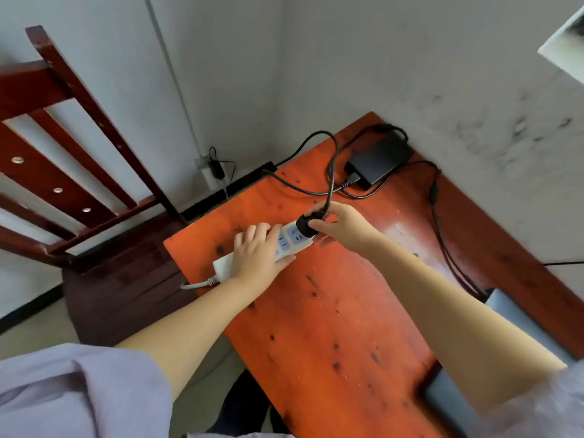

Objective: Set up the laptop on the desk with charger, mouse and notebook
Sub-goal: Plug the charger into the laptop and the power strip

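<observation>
The left hand (259, 254) lies flat on a white power strip (286, 240) on the orange table (331, 327). The right hand (343, 227) pinches the charger plug (304, 225) at its end socket. Charger brick (379, 161) lies beyond; laptop (505, 311) at right. Mouse and notebook unseen, likely still to come.

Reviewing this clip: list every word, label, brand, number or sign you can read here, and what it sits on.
No text is legible in this frame.
White power strip: blue socket panels with small marks, too blurred to read.
Black charger brick: no label visible on its top face.
Black plug in the right hand: no readable marking.
Left hand covers part of the strip.
</observation>
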`<action>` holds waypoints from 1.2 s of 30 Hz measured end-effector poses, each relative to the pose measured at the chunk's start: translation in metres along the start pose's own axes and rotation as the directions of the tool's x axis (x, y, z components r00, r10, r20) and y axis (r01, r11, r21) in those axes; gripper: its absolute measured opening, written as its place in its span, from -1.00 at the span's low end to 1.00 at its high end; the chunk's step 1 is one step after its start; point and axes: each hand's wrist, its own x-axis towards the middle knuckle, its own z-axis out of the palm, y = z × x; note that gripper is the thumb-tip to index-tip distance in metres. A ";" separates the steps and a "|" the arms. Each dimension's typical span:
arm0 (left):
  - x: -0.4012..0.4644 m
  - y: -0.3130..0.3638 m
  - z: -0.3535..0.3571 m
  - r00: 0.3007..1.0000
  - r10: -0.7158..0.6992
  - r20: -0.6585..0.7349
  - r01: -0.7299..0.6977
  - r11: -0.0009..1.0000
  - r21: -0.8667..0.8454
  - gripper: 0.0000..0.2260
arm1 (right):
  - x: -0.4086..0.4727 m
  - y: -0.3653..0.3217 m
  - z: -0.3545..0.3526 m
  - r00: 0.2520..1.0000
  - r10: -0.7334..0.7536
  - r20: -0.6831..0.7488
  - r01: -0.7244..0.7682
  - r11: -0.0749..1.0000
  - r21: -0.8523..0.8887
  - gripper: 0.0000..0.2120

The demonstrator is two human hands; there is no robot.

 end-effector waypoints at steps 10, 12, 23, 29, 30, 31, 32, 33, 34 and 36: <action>-0.001 -0.001 0.002 1.000 0.013 -0.022 -0.013 0.999 0.029 -0.44 | 0.014 -0.008 -0.008 0.990 -0.072 0.125 0.107 0.948 -0.300 -0.84; -0.001 0.000 0.002 1.000 0.010 -0.026 -0.009 0.999 0.034 -0.45 | 0.015 -0.008 -0.007 0.986 -0.096 0.133 0.137 0.930 -0.342 -0.85; -0.001 0.003 -0.003 1.000 -0.004 0.006 0.003 0.999 0.035 -0.44 | 0.009 -0.003 0.009 0.945 -0.288 0.155 0.326 0.785 -0.527 -0.82; -0.001 0.003 -0.001 1.000 0.001 -0.012 0.000 0.999 0.045 -0.45 | 0.010 -0.005 0.012 0.939 -0.297 0.176 0.342 0.726 -0.597 -0.83; -0.001 0.002 0.000 1.000 0.003 -0.019 -0.002 0.999 0.048 -0.44 | 0.014 -0.008 0.011 0.944 -0.277 0.179 0.329 0.732 -0.597 -0.83; 0.000 0.001 0.000 1.000 0.004 -0.023 -0.003 0.999 0.053 -0.44 | 0.017 -0.012 0.010 0.950 -0.253 0.186 0.313 0.738 -0.598 -0.83; -0.001 0.001 0.000 1.000 0.006 -0.024 -0.004 0.998 0.058 -0.44 | 0.020 -0.014 0.009 0.954 -0.230 0.189 0.298 0.746 -0.596 -0.83; -0.001 0.001 0.000 1.000 0.009 -0.026 -0.007 0.998 0.062 -0.44 | 0.021 -0.014 0.009 0.958 -0.218 0.186 0.286 0.753 -0.592 -0.83; -0.001 0.001 0.000 1.000 0.013 -0.026 -0.011 0.998 0.063 -0.45 | 0.019 -0.013 0.009 0.960 -0.221 0.172 0.280 0.760 -0.586 -0.83; -0.001 0.002 0.000 1.000 0.015 -0.021 -0.014 0.999 0.051 -0.45 | 0.011 -0.002 0.012 0.952 -0.279 0.122 0.297 0.766 -0.570 -0.83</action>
